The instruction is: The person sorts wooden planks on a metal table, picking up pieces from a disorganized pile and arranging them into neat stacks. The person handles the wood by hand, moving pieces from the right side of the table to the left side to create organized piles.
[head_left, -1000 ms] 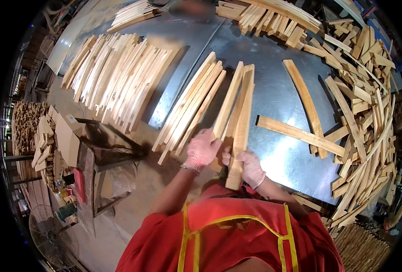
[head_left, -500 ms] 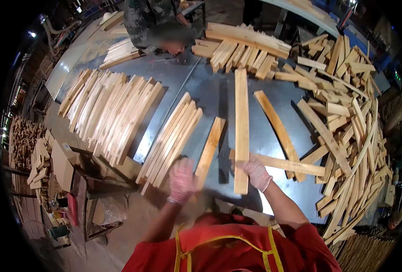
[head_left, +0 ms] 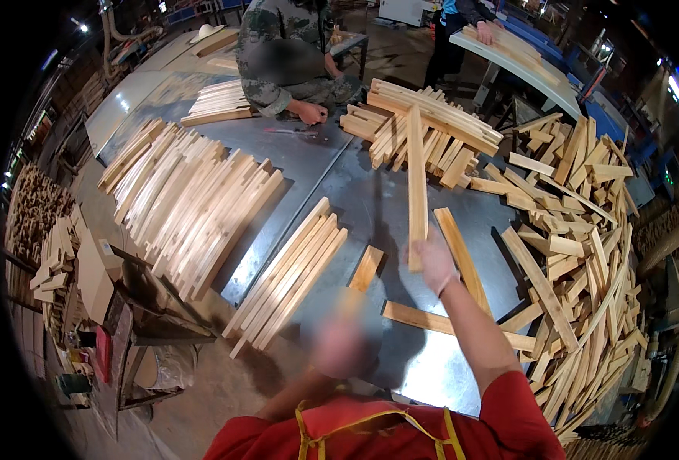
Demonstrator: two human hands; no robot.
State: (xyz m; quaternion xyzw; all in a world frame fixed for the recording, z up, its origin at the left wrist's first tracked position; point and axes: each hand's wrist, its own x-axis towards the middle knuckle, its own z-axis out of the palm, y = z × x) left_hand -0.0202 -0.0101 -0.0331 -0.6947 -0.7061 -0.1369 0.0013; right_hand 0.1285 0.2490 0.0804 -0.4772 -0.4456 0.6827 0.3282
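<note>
My right hand (head_left: 436, 265), in a pale glove, grips the near end of a long wooden strip (head_left: 417, 180). The strip points away from me, its far end over the stacked wood at the back. At the near edge of the table my left hand (head_left: 338, 349) is blurred, so its fingers do not show. It is nearest to a shorter wooden strip (head_left: 367, 268), whose near part is lost in the blur. Another strip (head_left: 418, 317) lies crosswise below my right forearm, and a darker one (head_left: 464, 261) lies slantwise to the right of that hand.
Several aligned strips (head_left: 290, 276) lie left of my hands, with a wider row (head_left: 198, 203) beyond. A stack (head_left: 431, 115) stands at the back; a loose wood heap (head_left: 577, 253) covers the right side. A person in camouflage (head_left: 282, 46) works across the metal table (head_left: 347, 180).
My right hand has pushed away from me with the long strip, its far end now reaching the back stack. My left hand has shifted right, off the aligned strips. The view has tilted up.
</note>
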